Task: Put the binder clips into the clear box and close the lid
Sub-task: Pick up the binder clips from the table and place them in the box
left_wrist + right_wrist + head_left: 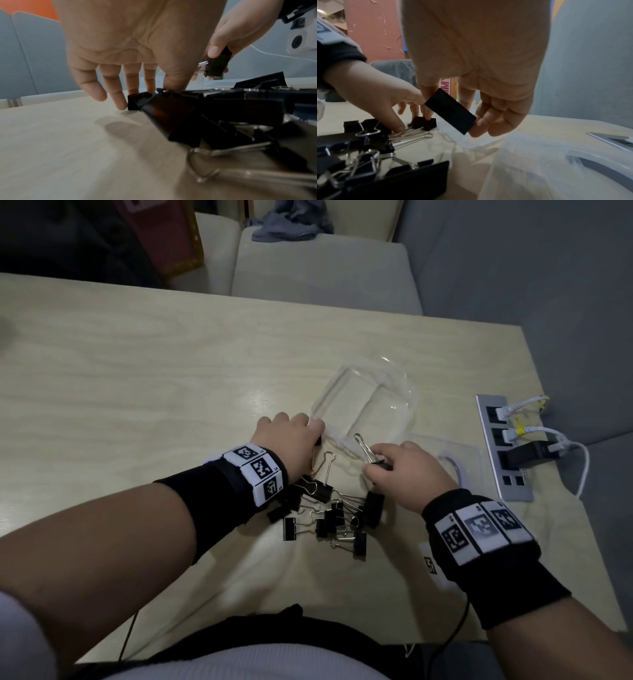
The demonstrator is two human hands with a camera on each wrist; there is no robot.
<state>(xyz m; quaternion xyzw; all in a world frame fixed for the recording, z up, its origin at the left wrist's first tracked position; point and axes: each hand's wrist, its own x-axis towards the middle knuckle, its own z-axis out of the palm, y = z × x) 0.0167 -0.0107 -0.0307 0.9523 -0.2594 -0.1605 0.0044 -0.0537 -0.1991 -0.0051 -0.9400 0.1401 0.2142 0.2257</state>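
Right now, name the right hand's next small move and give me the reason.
Probably carry the held binder clip forward and drop it into the clear box. The right hand already pinches it off the table, just short of the box's near rim, and the box looks open and empty, its lid lying aside.

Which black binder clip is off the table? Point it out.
The black binder clip with silver wire handles pinched in the right hand, held up beside the clear plastic box. The others lie on the wooden table, one under the left hand.
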